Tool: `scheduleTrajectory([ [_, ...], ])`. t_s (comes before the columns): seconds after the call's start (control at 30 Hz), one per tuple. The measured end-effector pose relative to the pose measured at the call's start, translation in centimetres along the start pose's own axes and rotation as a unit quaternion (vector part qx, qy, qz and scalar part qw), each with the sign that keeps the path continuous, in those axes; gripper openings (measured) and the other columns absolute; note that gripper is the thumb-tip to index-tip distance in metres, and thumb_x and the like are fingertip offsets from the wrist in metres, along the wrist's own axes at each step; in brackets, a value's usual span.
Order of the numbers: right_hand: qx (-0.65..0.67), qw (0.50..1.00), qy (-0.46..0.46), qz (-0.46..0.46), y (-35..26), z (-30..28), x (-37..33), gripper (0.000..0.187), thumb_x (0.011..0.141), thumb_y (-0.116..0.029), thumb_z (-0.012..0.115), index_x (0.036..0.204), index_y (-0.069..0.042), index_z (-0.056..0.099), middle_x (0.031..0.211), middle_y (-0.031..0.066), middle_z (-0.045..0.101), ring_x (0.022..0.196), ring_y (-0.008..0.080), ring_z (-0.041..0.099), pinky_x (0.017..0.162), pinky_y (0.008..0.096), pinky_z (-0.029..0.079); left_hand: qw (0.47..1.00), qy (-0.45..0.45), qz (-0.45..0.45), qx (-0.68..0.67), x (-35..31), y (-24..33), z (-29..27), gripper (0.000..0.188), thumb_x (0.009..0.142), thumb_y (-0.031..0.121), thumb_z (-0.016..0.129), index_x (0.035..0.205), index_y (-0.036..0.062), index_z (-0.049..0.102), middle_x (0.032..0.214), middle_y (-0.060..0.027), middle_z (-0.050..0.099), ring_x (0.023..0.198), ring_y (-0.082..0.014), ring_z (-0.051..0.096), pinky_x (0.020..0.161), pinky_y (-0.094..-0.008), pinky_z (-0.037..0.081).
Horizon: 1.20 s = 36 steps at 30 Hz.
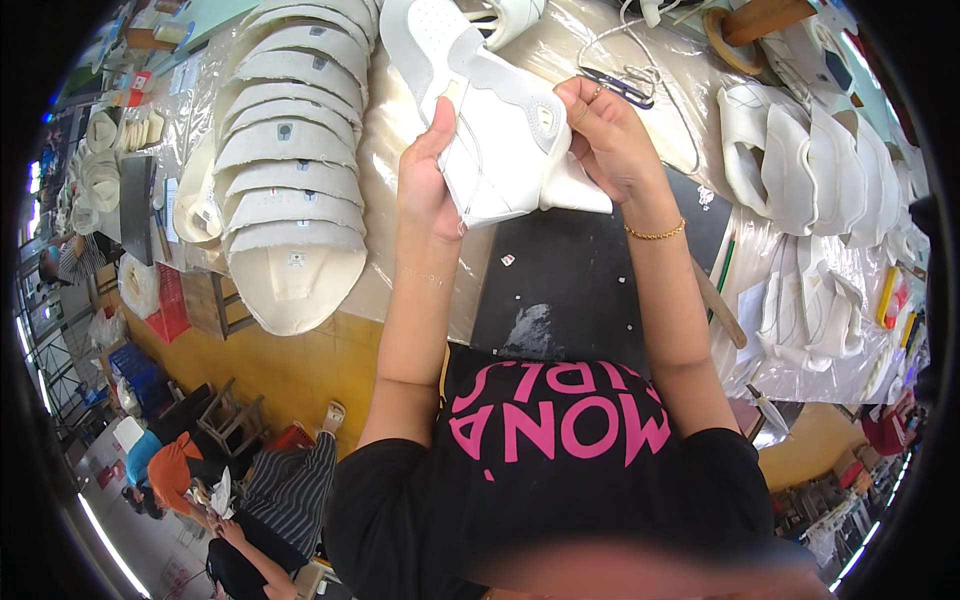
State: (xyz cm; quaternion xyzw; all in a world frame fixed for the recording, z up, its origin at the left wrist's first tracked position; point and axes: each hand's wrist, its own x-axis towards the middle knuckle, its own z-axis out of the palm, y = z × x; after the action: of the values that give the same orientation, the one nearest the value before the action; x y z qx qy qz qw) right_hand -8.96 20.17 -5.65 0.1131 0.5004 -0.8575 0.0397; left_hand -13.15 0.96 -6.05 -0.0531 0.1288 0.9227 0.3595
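A white shoe upper [500, 150] with grey trim is held up between my two hands over the table. My left hand [430, 175] grips its left edge, with the thumb lying on the front face and the fingers hidden behind. At the right edge, my right hand [612, 140] pinches the upper near its grey eyelet part, thumb and forefinger closed on it. Just beyond the right hand lie dark-handled scissors [622, 88], beside a loose white cord [655, 75]. Under the upper is a black mat [560, 265] with small white scraps.
A long row of nested white shoe uppers [295, 160] stands on the left. More white uppers [815, 165] are lined up at the right. A wooden-handled tool [720, 305] and a green pencil [723, 262] lie beside the mat. Other people [250, 530] sit at lower left.
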Motion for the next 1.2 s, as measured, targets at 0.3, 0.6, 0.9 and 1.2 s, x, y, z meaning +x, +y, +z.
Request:
scheduleTrajectory([
  [0.3, 0.005, 0.999, -0.031, -0.024, 0.7, -0.2, -0.4, 0.022, 0.100, -0.029, 0.060, 0.099, -0.007, 0.059, 0.082, -0.0075, 0.056, 0.070, 0.0004, 0.045, 0.063, 0.0168, 0.039, 0.998, -0.053, -0.004, -0.036, 0.0, -0.4, -0.2, 0.054, 0.106, 0.035, 0.041, 0.140, -0.0078, 0.040, 0.135, -0.0224, 0.056, 0.120, -0.0324, 0.060, 0.102, -0.0435, 0.049],
  [0.6, -0.003, 0.999, -0.033, -0.026, 0.5, 0.0, -0.9, 0.018, 0.103, -0.024, 0.057, 0.099, -0.007, 0.057, 0.084, -0.0080, 0.055, 0.074, 0.0005, 0.045, 0.067, 0.0170, 0.039, 0.995, -0.078, -0.024, -0.058, 0.2, -0.4, -0.7, 0.054, 0.106, 0.034, 0.040, 0.140, -0.0082, 0.041, 0.135, -0.0213, 0.056, 0.121, -0.0322, 0.059, 0.103, -0.0429, 0.048],
  [0.9, -0.032, 0.999, 0.016, 0.007, -0.2, 0.5, -0.3, 0.023, 0.101, -0.028, 0.059, 0.097, -0.006, 0.057, 0.081, -0.0067, 0.055, 0.070, 0.0006, 0.045, 0.064, 0.0177, 0.040, 0.995, -0.040, -0.019, -0.093, 0.6, -1.7, -1.9, 0.055, 0.106, 0.037, 0.039, 0.143, -0.0036, 0.038, 0.137, -0.0207, 0.055, 0.122, -0.0322, 0.058, 0.105, -0.0438, 0.047],
  [1.2, 0.018, 0.999, -0.032, 0.009, -0.7, 0.3, 0.1, 0.018, 0.102, -0.024, 0.057, 0.101, -0.006, 0.055, 0.088, -0.0019, 0.062, 0.077, 0.0038, 0.057, 0.072, 0.0217, 0.050, 0.989, -0.054, 0.010, -0.136, 1.4, -3.4, -3.3, 0.054, 0.106, 0.035, 0.038, 0.146, -0.0007, 0.036, 0.144, -0.0213, 0.048, 0.130, -0.0370, 0.050, 0.111, -0.0505, 0.038],
])
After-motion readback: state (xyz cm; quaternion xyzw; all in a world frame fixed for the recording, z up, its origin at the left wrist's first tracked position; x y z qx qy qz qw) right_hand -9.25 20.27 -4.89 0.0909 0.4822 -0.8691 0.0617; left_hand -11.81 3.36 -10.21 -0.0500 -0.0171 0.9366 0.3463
